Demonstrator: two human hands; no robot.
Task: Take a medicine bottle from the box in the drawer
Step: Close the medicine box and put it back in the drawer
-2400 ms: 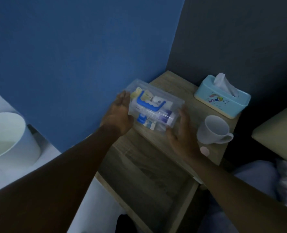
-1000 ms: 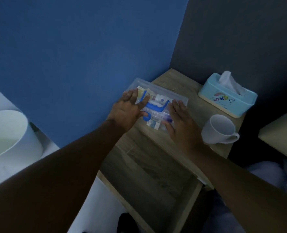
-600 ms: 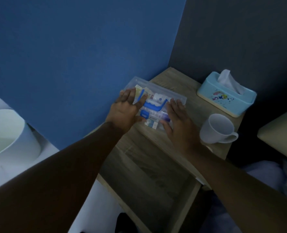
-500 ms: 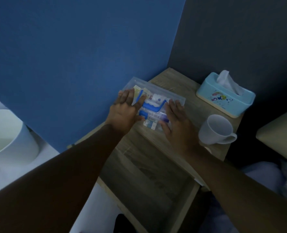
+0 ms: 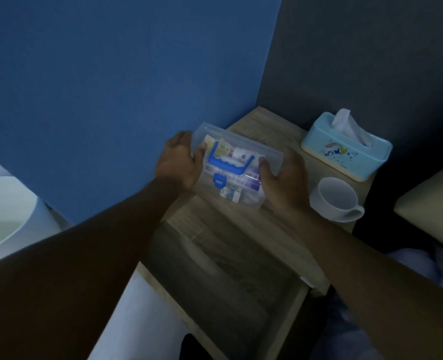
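Setting: a dim corner, blue wall meeting grey, over a wooden table (image 5: pixel 288 131) with its drawer (image 5: pixel 230 276) pulled open at 6 o'clock.
Box: the clear medicine box (image 5: pixel 234 167), lid shut, rests on the table; long axis runs 10 to 4 o'clock.
Grip: left hand (image 5: pixel 175 162) clasps the 9 o'clock end, right hand (image 5: pixel 284 178) the 3 o'clock end, fingers curled around the lid's ends.
Bottle: inside, indistinct among packets.
Next: likely lifting the lid.
Nearby: mug (image 5: pixel 336 198), tissue box (image 5: pixel 345 148).

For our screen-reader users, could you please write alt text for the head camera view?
Two bare hands, left hand and right hand, grip the ends of a clear plastic medicine box with a blue handle on a wooden nightstand, above its open drawer. A white mug and blue tissue box stand to the right.
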